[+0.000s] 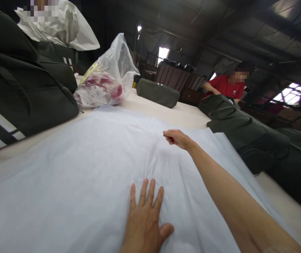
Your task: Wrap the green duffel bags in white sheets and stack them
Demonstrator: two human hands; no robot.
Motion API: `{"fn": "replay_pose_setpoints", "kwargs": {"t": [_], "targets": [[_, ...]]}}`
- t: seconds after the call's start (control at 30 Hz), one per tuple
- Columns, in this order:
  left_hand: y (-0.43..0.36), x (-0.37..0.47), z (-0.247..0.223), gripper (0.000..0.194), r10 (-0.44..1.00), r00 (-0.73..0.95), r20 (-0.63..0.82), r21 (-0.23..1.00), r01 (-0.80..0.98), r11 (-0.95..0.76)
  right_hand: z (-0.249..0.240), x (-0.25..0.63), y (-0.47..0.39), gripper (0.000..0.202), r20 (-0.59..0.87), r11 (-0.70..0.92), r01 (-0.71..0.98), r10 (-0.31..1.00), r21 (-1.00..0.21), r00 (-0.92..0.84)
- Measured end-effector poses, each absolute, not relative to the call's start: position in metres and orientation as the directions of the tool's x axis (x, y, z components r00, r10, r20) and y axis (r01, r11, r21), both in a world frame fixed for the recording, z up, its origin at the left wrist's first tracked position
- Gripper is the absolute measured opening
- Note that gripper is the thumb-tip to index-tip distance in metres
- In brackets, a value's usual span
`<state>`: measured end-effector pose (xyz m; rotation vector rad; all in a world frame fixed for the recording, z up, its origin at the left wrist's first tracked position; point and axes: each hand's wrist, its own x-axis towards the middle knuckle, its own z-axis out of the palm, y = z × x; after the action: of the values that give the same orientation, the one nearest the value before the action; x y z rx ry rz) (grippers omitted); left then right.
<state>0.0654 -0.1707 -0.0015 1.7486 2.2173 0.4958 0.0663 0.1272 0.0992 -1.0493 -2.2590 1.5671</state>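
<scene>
A large pale bluish-white sheet [87,168], thin and lightly creased, is spread over the table in front of me. My left hand [146,218] lies palm down on it near the bottom middle, fingers spread and thumb out to the right. My right hand [176,137] reaches forward over the far part of the sheet, its fingers closed in a pinch. What the pinch holds, if anything, is too small to make out. Faint wrinkles run in the sheet between both hands.
Dark green bags [21,80] with white stripes stand at left; more dark bags [255,137] line the right. A clear plastic bag [105,80] with red and white contents and a long green case [158,92] sit farther back. A person in red [226,86] handles a bag; another person is partly visible upper left.
</scene>
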Motion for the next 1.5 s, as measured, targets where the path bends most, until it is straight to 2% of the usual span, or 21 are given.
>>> {"fn": "replay_pose_setpoints", "kwargs": {"t": [0.07, 0.13, 0.3, 0.43, 0.5, 0.57, 0.63, 0.7, 0.8, 0.87, 0.9, 0.93, 1.0, 1.1, 1.17, 1.23, 1.3, 1.37, 1.43, 1.5], "targets": [[-0.171, 0.066, -0.001, 0.083, 0.972, -0.234, -0.018, 0.434, 0.874, 0.219, 0.089, 0.060, 0.133, 0.032, -0.333, 0.299, 0.661, 0.680, -0.689, -0.654], [-0.172, 0.066, 0.001, 0.084, 0.968, -0.249, -0.016, 0.431, 0.872, 0.231, 0.081, 0.055, 0.140, 0.033, -0.419, 0.341, 0.800, 0.713, -0.493, -0.562], [-0.171, 0.064, 0.002, 0.083, 0.967, -0.252, -0.034, 0.423, 0.873, 0.243, 0.079, 0.039, 0.157, 0.038, -0.517, 0.368, 0.889, 0.724, -0.273, -0.458], [-0.172, 0.064, -0.001, 0.083, 0.968, -0.252, -0.007, 0.413, 0.881, 0.232, 0.077, 0.044, 0.162, 0.048, -0.428, 0.436, 0.896, 0.796, -0.087, -0.429], [-0.171, 0.064, -0.003, 0.083, 0.967, -0.253, 0.008, 0.416, 0.881, 0.227, 0.073, 0.059, 0.165, 0.054, -0.373, 0.480, 0.871, 0.793, -0.103, -0.482], [-0.171, 0.064, -0.005, 0.082, 0.967, -0.253, 0.026, 0.421, 0.880, 0.219, 0.072, 0.076, 0.170, 0.056, -0.372, 0.469, 0.841, 0.754, -0.270, -0.541], [-0.171, 0.063, -0.005, 0.083, 0.967, -0.253, 0.034, 0.426, 0.879, 0.215, 0.079, 0.088, 0.176, 0.056, -0.348, 0.386, 0.812, 0.760, -0.437, -0.549], [-0.171, 0.063, -0.005, 0.083, 0.968, -0.251, 0.029, 0.427, 0.878, 0.215, 0.089, 0.090, 0.178, 0.059, -0.251, 0.333, 0.795, 0.826, -0.507, -0.505], [-0.173, 0.064, -0.004, 0.082, 0.968, -0.248, 0.038, 0.418, 0.884, 0.210, 0.089, 0.075, 0.168, 0.067, 0.002, 0.401, 0.775, 0.889, -0.488, -0.458], [-0.174, 0.065, -0.004, 0.083, 0.965, -0.255, 0.058, 0.402, 0.891, 0.211, 0.071, 0.061, 0.153, 0.070, 0.172, 0.545, 0.730, 0.834, -0.413, -0.525], [-0.174, 0.066, -0.004, 0.084, 0.963, -0.259, 0.068, 0.391, 0.895, 0.213, 0.058, 0.055, 0.144, 0.071, 0.206, 0.607, 0.710, 0.793, -0.357, -0.574], [-0.174, 0.066, -0.005, 0.084, 0.962, -0.261, 0.075, 0.379, 0.900, 0.214, 0.044, 0.050, 0.136, 0.073, 0.196, 0.647, 0.699, 0.761, -0.305, -0.619], [-0.173, 0.066, -0.005, 0.084, 0.961, -0.264, 0.082, 0.359, 0.907, 0.219, 0.022, 0.047, 0.125, 0.078, 0.085, 0.659, 0.705, 0.743, -0.262, -0.664], [-0.172, 0.066, -0.003, 0.081, 0.958, -0.273, 0.082, 0.342, 0.911, 0.230, 0.018, 0.052, 0.125, 0.087, -0.016, 0.579, 0.705, 0.768, -0.410, -0.640], [-0.172, 0.066, -0.002, 0.078, 0.958, -0.277, 0.082, 0.334, 0.913, 0.235, 0.035, 0.060, 0.129, 0.091, -0.014, 0.508, 0.683, 0.798, -0.524, -0.603], [-0.171, 0.066, 0.000, 0.076, 0.960, -0.269, 0.077, 0.316, 0.920, 0.233, 0.052, 0.071, 0.127, 0.091, 0.032, 0.497, 0.646, 0.806, -0.579, -0.591], [-0.171, 0.066, 0.001, 0.076, 0.961, -0.267, 0.069, 0.284, 0.929, 0.237, 0.058, 0.083, 0.117, 0.088, 0.096, 0.588, 0.595, 0.751, -0.548, -0.653], [-0.170, 0.066, 0.002, 0.078, 0.961, -0.268, 0.066, 0.253, 0.936, 0.244, 0.051, 0.092, 0.103, 0.085, 0.097, 0.692, 0.571, 0.669, -0.441, -0.737], [-0.169, 0.066, 0.003, 0.078, 0.962, -0.267, 0.064, 0.234, 0.941, 0.245, 0.039, 0.096, 0.091, 0.081, 0.007, 0.737, 0.591, 0.627, -0.329, -0.779], [-0.169, 0.066, 0.004, 0.076, 0.962, -0.266, 0.060, 0.219, 0.944, 0.247, 0.033, 0.098, 0.085, 0.079, -0.087, 0.706, 0.624, 0.636, -0.336, -0.767]]}}
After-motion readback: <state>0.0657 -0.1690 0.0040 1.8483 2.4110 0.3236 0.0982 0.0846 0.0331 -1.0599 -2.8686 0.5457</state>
